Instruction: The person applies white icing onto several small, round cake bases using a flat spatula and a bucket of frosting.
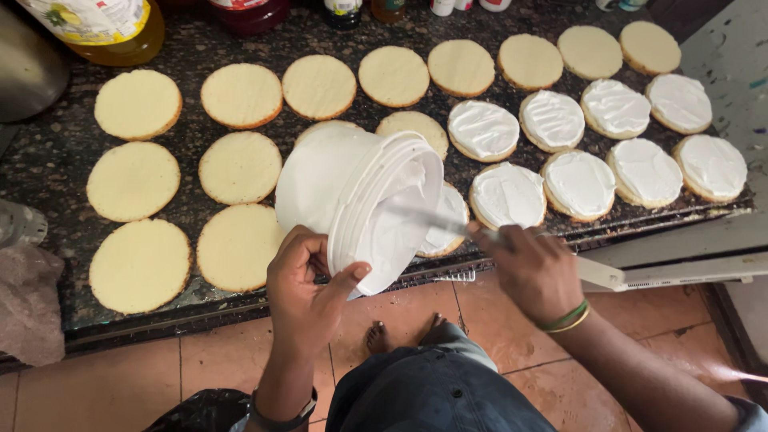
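- We tilt a white plastic tub point(352, 200) on its side over the front edge of a dark stone counter point(48, 160), its open mouth turned to our right and its inside coated in white cream.
- Our left hand point(308, 292) is closed around the tub's rim, thumb pressed on the lip nearest us and fingers curled behind the wall; the grip looks firm.
- Our right hand point(532, 268) is wrapped shut on the handle of a long flat spatula point(428, 218), whose blade reaches into the tub's mouth.
- Plain round sponge layers point(140, 264) fill the left of the counter; cream-topped rounds point(580, 184) sit in rows at the right.
- One round point(448, 216) lies just beneath the tub's mouth, partly hidden.
- We judge the tub light and slightly flexible, slick wherever cream has smeared, best held at the stiff rim or dry outer wall. The sponges look soft and crumbly, so they would want support from beneath.
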